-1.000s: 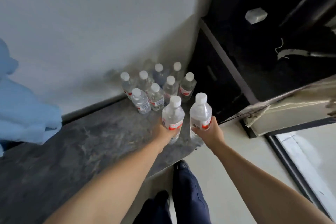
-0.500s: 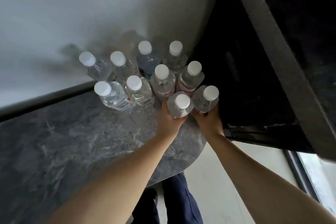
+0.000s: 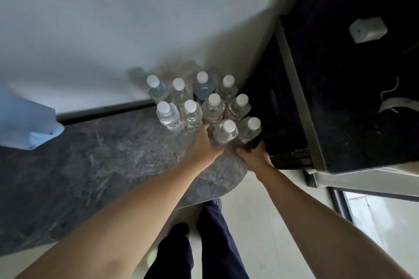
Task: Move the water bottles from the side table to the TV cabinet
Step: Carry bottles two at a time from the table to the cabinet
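Head view: ten clear, white-capped water bottles [image 3: 213, 106] are clustered upright at the corner of the grey marbled cabinet top [image 3: 95, 161], against the wall. One front bottle [image 3: 225, 133] is gripped by the left hand [image 3: 207, 146]; its neighbour [image 3: 248, 131] is gripped by the right hand [image 3: 255, 156]. Labels are blurred, and bottle bases are hidden behind the fingers.

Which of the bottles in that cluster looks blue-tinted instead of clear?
The blue-tinted bottle is in the back row against the wall, second from the right. The other bottles around it look clear; both hands are on front-row bottles, not this one.
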Tool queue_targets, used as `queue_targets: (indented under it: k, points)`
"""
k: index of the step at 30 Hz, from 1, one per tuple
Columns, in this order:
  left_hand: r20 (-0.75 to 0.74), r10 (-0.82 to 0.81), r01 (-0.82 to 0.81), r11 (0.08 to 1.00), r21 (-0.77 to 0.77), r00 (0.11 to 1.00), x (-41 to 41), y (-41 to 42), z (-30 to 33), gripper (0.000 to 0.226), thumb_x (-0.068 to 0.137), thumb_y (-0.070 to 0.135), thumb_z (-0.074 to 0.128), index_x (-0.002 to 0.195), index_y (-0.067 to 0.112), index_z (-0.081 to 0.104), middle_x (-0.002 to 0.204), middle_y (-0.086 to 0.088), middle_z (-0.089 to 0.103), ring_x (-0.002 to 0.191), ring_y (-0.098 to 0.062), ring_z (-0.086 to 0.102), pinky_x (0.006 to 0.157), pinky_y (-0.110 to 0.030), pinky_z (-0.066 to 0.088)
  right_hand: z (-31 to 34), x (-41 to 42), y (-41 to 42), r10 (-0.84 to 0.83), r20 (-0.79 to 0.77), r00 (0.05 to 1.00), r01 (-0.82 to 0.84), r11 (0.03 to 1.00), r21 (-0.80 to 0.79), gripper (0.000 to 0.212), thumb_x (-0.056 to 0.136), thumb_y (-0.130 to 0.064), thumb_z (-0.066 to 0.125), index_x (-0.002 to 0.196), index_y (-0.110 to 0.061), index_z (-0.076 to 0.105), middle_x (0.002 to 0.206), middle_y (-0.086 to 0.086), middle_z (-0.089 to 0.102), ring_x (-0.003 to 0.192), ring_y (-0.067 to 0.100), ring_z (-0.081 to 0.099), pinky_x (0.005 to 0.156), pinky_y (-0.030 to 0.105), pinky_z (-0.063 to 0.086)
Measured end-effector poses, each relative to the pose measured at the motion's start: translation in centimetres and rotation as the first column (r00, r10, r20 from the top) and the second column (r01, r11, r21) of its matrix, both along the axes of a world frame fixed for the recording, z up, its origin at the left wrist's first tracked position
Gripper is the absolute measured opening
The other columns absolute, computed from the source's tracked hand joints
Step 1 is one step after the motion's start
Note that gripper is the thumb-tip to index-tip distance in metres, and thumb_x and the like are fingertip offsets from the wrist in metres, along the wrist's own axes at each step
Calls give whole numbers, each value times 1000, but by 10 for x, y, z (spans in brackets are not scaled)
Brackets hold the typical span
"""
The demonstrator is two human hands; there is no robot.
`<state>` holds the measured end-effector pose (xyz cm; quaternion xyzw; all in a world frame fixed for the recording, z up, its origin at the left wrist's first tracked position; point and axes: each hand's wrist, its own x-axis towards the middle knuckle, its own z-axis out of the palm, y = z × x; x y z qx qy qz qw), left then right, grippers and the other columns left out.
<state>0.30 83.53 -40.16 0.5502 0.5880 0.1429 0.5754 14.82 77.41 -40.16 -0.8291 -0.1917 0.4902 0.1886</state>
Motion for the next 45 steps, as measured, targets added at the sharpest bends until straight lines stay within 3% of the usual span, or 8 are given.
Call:
queue_targets:
  k: [4,6,10,18,26,32,37,45]
  points:
    - [-96,-65,72,994,80,993,-16,10,63,58,80,14,72,129,3,43,116,-10,56,104,-19,52,81,-17,43,65,-7,5,228,-117,967,-228,974,11,44,86,-23,67,127,-10,54,110,9,61,102,27,61,94,43,51]
    - [-153,-86,110,982,154,984,-21,16,93,50,84,22,69,125,4,47,117,-13,59,108,-25,56,85,-27,44,95,-8,16,339,17,941,-339,940,50,18,87,-22,61,104,-17,62,102,11,63,99,30,63,89,42,52]
    - [-239,-71,126,966,224,968,-32,25,141,47,87,29,62,128,10,48,122,-12,60,113,-26,56,92,-39,47,144,-8,42,469,213,857,-499,860,111,5,87,-23,58,88,-21,63,97,8,62,96,27,61,81,31,47]
    - [-327,107,34,917,398,939,-98,20,220,39,91,26,55,127,14,50,125,-9,57,116,-26,54,85,-30,41,220,-49,79,647,453,614,-755,649,96,33,91,-18,52,121,-6,60,126,16,62,116,32,58,90,30,44]
    - [-302,476,-301,826,477,826,-248,-93,263,39,89,26,59,125,12,51,125,-11,56,115,-25,56,92,-33,44,263,-215,40,737,593,324,-946,268,183,35,92,-20,51,126,-14,57,126,12,62,118,29,57,102,38,47]
    - [-344,714,-527,689,497,610,-378,-255,287,46,92,29,58,132,10,48,128,-12,57,115,-27,57,92,-35,45,292,-366,-63,738,675,15,-970,-153,188,32,95,-19,49,125,-12,56,129,13,58,121,32,53,99,40,46]
    - [-298,908,-733,415,539,295,-453,-399,309,34,90,25,60,120,9,57,117,-14,63,105,-31,61,79,-32,46,319,-476,-182,651,725,-225,-850,-495,181,33,98,-17,41,126,-8,55,128,14,59,116,33,56,91,37,45]
    - [-190,981,-810,91,580,-26,-503,-538,334,37,87,24,63,120,9,57,113,-14,66,106,-27,61,80,-23,40,346,-587,-318,528,750,-398,-646,-742,179,30,95,-19,46,119,-8,59,123,15,62,115,32,57,92,35,45]
